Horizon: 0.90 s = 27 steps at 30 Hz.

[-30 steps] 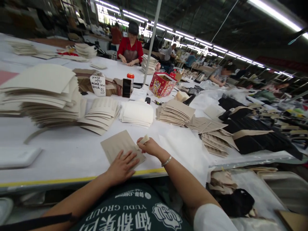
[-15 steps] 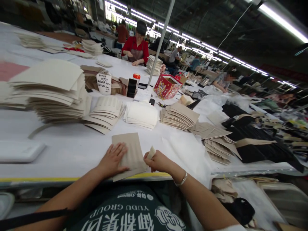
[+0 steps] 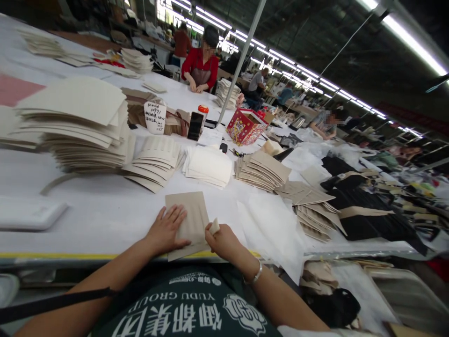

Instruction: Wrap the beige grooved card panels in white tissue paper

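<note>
Flat on a beige panel (image 3: 192,213) at the table's front edge lies my left hand (image 3: 168,230), its fingers spread over the panel's left side. My right hand (image 3: 221,241) is closed round a small cream piece (image 3: 214,226), whose tip sticks up above the fist, at the panel's right edge. Behind the panel are a folded white stack (image 3: 207,167), a stack of ribbed beige panels (image 3: 154,161) to its left and another beige stack (image 3: 262,169) to its right.
A tall pile of beige sheets (image 3: 80,121) stands at the left, above a white flat object (image 3: 31,213). Further back are a phone (image 3: 195,126), a red box (image 3: 245,126) and a pole (image 3: 242,61). Black pieces (image 3: 365,210) lie right. A person in red (image 3: 200,70) works across the table.
My right hand has moved slightly left, onto the panel's right edge, with the cream piece still in it. My left hand stays flat on the panel. The view has shifted a little.
</note>
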{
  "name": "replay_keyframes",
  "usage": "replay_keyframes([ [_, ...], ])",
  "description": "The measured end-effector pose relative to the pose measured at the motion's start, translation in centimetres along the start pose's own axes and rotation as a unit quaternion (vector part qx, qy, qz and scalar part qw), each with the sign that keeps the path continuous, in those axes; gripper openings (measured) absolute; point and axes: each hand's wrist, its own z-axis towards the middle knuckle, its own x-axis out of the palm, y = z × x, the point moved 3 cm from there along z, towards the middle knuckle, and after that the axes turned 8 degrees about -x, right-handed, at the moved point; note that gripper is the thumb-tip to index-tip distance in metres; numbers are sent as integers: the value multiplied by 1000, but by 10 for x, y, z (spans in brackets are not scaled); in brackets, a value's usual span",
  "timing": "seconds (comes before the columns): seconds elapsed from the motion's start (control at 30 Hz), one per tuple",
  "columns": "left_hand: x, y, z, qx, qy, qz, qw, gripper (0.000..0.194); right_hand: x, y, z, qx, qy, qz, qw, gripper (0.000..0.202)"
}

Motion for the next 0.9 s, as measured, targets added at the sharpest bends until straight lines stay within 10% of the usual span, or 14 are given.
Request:
replay_keyframes([
  [0.23, -5, -3, 1, -3, 12, -1, 1000, 87, -12, 0, 85, 13, -78, 23, 997, 24],
  [0.43, -5, -4, -1, -1, 16, -12, 1000, 87, 4, -10, 32, 3, -67, 14, 998, 20],
  [0.63, -3, -3, 0, 1, 13, -23, 1000, 87, 1, -13, 59, 47, -99, 54, 992, 23],
  [0.9, 0, -3, -1, -1, 7, -21, 1000, 88, 17, 4, -9, 25, 95, 144, 985, 25],
])
